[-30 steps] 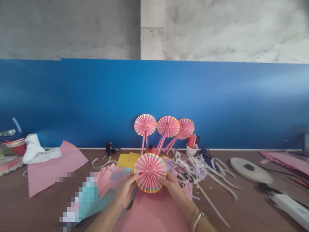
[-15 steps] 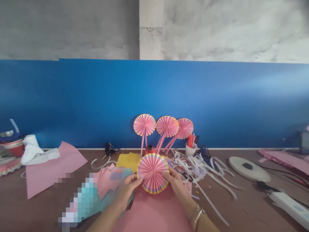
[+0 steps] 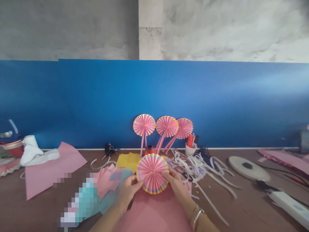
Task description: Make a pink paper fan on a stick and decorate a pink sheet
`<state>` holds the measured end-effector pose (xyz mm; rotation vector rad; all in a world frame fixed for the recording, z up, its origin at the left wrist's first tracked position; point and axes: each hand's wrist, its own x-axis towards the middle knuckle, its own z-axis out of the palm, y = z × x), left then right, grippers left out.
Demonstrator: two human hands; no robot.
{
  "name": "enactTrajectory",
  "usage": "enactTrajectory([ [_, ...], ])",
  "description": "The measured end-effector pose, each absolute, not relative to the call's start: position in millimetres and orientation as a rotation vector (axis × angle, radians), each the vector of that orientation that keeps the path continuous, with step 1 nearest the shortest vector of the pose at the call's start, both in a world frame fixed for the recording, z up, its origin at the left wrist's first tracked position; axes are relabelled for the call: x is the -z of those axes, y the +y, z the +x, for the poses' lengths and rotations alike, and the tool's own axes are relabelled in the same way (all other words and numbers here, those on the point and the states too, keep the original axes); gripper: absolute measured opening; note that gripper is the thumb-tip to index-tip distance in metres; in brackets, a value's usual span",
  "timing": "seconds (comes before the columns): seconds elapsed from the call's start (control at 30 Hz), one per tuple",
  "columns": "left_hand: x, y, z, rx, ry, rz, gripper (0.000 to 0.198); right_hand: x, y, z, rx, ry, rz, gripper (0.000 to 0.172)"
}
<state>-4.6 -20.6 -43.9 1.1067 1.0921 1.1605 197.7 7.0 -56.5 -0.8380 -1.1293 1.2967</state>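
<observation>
A round pleated pink paper fan (image 3: 152, 173) with a yellow and blue rim is held upright over a pink paper sheet (image 3: 154, 214). My left hand (image 3: 127, 190) pinches its lower left edge. My right hand (image 3: 176, 184), with bangles at the wrist, grips its right edge. Both hands are closed on the fan. Three finished pink fans on sticks (image 3: 164, 127) lean against the blue wall behind.
White paper strips (image 3: 200, 167) are scattered to the right, near a white cup of pens (image 3: 191, 146). Yellow paper (image 3: 127, 160), scissors (image 3: 109, 149), a pink sheet (image 3: 51, 169) and white cloth (image 3: 33, 151) lie left. A round white disc (image 3: 249, 169) and power strip (image 3: 291, 206) sit right.
The fan has shifted slightly to the right and turned a little between my hands. My grip on its edges has stayed the same.
</observation>
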Motion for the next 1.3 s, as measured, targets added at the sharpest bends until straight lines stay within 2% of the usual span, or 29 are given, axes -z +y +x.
enactTrajectory([
  [0.23,41,-13,-18,-1.191,1.191,1.307,0.012,56,4,201,-1.342,-1.077,-0.847,0.036],
  [0.47,36,-18,-13,-1.195,1.131,1.213,0.017,53,4,203,-1.33,-1.039,-0.901,0.038],
  [0.9,34,-21,-12,-1.018,0.923,1.154,0.031,46,0,201,-1.308,-0.993,-0.871,0.033],
  [1.03,34,-20,-15,-0.962,0.889,1.218,0.029,41,-2,200,-1.315,-0.967,-0.861,0.03],
  [1.3,41,-24,-4,-1.066,0.756,0.964,0.037,43,-2,196,-1.279,-0.912,-0.847,0.027],
])
